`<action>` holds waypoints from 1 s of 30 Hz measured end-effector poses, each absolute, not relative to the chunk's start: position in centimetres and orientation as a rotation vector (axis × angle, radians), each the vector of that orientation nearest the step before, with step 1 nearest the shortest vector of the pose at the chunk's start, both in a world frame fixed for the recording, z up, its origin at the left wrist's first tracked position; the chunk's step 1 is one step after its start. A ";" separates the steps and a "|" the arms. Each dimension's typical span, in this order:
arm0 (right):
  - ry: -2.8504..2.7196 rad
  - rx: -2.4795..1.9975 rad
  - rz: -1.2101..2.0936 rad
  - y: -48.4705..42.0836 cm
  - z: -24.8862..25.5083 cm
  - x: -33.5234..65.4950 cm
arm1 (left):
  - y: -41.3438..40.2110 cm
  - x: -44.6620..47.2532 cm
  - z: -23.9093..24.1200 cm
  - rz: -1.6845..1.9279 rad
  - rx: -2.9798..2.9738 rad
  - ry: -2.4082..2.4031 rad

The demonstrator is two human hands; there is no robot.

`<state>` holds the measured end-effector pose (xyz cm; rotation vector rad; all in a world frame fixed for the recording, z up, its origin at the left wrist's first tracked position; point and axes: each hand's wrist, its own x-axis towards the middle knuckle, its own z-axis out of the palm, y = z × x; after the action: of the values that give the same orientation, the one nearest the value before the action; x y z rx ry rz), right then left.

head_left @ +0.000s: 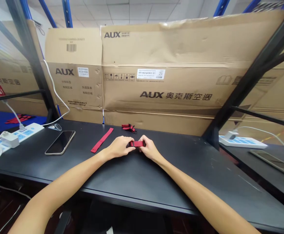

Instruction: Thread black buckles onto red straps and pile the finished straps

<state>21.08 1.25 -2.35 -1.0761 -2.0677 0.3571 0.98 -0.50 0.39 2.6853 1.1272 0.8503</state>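
Left grip [119, 147], right grip [149, 149] pinch red strap [137, 143] ends, narrow; weak pinch may drop strap onto desk [181, 172].

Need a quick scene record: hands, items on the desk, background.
left hand: gripping red strap from its left side
right hand: gripping same strap from its right side
surface: black desk
nearby straps: long flat red strap; bundled red strap
other items: smartphone; white power strip
background: AUX cardboard boxes
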 end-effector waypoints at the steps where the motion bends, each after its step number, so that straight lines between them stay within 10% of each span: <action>1: -2.073 -1.087 0.310 1.4 -2.3 21.2 | -0.5 0.9 0.5 0.841 2.680 1.133; 18: -2.249 -1.357 -0.237 2.4 -2.7 23.5 | 2.3 -1.8 1.7 1.190 1.699 0.760; 30: -2.020 -1.028 0.189 1.3 -2.0 22.4 | 1.7 -1.6 1.1 0.805 1.783 0.834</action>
<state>22.37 1.28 -1.96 -1.0285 -2.0197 0.1890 -1.56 1.73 1.13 1.7830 0.8337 0.8048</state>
